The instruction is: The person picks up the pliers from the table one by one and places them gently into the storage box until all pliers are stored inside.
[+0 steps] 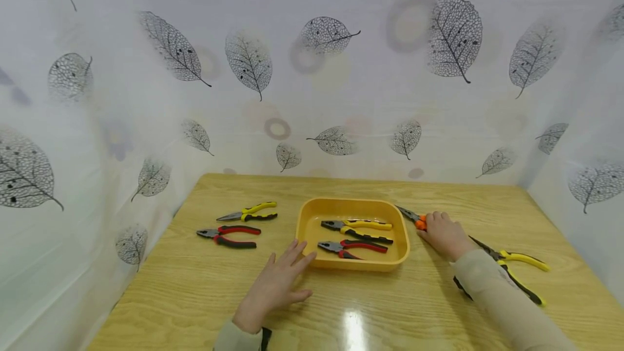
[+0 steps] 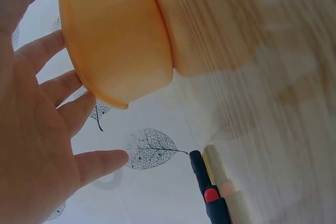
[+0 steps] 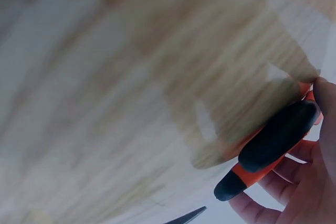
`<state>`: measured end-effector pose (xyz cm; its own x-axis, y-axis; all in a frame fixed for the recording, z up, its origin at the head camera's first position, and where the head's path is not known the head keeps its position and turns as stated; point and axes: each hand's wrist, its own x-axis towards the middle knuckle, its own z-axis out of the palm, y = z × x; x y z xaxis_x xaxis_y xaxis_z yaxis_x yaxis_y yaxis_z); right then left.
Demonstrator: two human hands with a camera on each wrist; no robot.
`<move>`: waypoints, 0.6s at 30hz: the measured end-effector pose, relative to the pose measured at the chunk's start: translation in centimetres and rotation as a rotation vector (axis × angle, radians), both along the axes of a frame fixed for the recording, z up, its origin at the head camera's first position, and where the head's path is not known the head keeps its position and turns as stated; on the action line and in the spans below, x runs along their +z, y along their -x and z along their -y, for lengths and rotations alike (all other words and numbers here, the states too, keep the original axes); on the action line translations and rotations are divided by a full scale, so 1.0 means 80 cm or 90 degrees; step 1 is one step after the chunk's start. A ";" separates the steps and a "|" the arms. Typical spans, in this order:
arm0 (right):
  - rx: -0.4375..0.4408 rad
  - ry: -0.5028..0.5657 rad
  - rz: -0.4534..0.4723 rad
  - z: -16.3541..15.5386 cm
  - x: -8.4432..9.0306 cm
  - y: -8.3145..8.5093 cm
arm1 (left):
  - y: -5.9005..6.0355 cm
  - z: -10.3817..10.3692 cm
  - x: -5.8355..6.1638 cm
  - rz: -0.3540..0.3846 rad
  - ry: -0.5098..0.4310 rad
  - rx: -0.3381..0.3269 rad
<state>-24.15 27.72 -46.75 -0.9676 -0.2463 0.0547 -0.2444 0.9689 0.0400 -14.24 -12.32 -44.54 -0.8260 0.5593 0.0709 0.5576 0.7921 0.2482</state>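
- Right grip [image 1: 444,236] grasps orange-handled pliers [image 1: 421,223] just beside the yellow tray [image 1: 352,266], toward its 3 o'clock
- Left grip [image 1: 278,284], released, fingers spread, touches the tray at 8 o'clock
- Inside lie yellow pliers [image 1: 365,224] and red pliers [image 1: 363,244]

The right hand [image 1: 444,236] partly hides orange pliers [image 1: 420,223], and the tray rim [image 1: 353,266] partly hides 1 red handle [image 1: 348,254].

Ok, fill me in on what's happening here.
Someone is busy at a yellow tray. Their right hand grips orange-handled needle-nose pliers just right of it, while the left hand touches its near-left rim. Inside lie yellow-handled combination pliers and red-handled combination pliers. Left of the tray, yellow-handled needle-nose pliers and red-handled pliers lie on the table; another yellow-handled pair lies to the right.
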 end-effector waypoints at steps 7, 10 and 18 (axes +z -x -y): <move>0.011 0.005 -0.006 -0.001 0.001 0.001 | 0.000 -0.001 0.000 -0.009 -0.001 -0.002; 0.020 -0.001 -0.013 -0.002 0.002 0.002 | 0.001 -0.002 0.001 -0.014 -0.002 -0.004; 0.018 -0.020 -0.001 0.000 0.005 0.003 | -0.001 -0.002 0.004 -0.001 0.000 0.000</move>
